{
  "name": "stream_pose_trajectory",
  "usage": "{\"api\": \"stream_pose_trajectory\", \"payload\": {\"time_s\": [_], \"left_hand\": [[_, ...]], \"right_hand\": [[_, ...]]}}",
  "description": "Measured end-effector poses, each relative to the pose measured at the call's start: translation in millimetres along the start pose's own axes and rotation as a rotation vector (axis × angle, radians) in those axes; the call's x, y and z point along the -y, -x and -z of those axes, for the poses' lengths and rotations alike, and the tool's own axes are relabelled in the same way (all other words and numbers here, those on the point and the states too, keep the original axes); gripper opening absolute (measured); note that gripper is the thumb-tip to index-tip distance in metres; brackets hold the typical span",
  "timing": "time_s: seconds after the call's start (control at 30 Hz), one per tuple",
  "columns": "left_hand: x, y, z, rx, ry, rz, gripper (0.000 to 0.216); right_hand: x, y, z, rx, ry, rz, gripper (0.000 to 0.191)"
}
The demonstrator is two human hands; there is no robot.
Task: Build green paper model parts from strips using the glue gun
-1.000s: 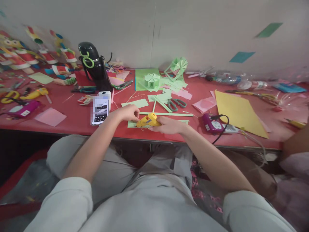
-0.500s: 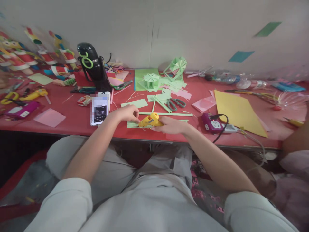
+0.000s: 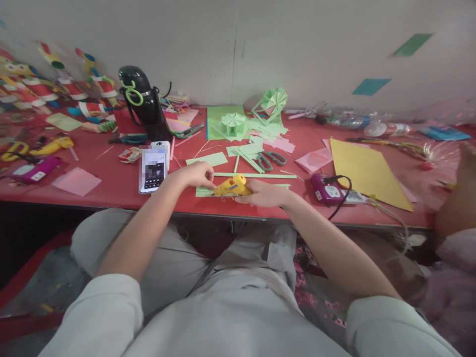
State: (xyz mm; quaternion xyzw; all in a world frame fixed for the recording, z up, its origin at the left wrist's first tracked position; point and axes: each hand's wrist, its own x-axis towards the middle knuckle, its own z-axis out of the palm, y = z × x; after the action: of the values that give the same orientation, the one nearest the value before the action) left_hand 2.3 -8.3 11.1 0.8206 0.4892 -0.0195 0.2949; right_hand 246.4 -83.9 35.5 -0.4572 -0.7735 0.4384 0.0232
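Note:
My right hand [image 3: 265, 193] is wrapped round a yellow hot glue gun [image 3: 231, 186], whose nozzle points left and down. Beneath the nozzle lies a light green paper strip [image 3: 203, 192] near the table's front edge. My left hand [image 3: 198, 174] has its fingers curled together, the fingertips down by the strip's upper edge, close to the nozzle. What they pinch is hidden. Just beyond both hands a long rolled green paper stick [image 3: 260, 175] lies crosswise. Grey-handled scissors [image 3: 271, 160] and shorter green paper sticks [image 3: 250, 159] rest behind it.
Left stand a phone [image 3: 153, 169] and a black bottle [image 3: 143, 101]. Green folded-paper models [image 3: 233, 125] sit at the back. At right are a purple power socket [image 3: 326, 189] with cables and a yellow sheet [image 3: 366, 171]. Another person's arm [image 3: 459, 193] reaches in at the right edge.
My hands stay almost in place, with the glue gun shifted very slightly to the right. At the right edge, the other person's arm has moved further up into view.

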Motion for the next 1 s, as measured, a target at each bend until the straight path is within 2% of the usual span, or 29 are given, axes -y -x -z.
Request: {"api": "stream_pose_trajectory", "payload": {"time_s": [1.0], "left_hand": [[0,3,1,0.014,0.025,0.015,0.029]], "right_hand": [[-5,13,3,-0.084,0.041,-0.102,0.032]]}}
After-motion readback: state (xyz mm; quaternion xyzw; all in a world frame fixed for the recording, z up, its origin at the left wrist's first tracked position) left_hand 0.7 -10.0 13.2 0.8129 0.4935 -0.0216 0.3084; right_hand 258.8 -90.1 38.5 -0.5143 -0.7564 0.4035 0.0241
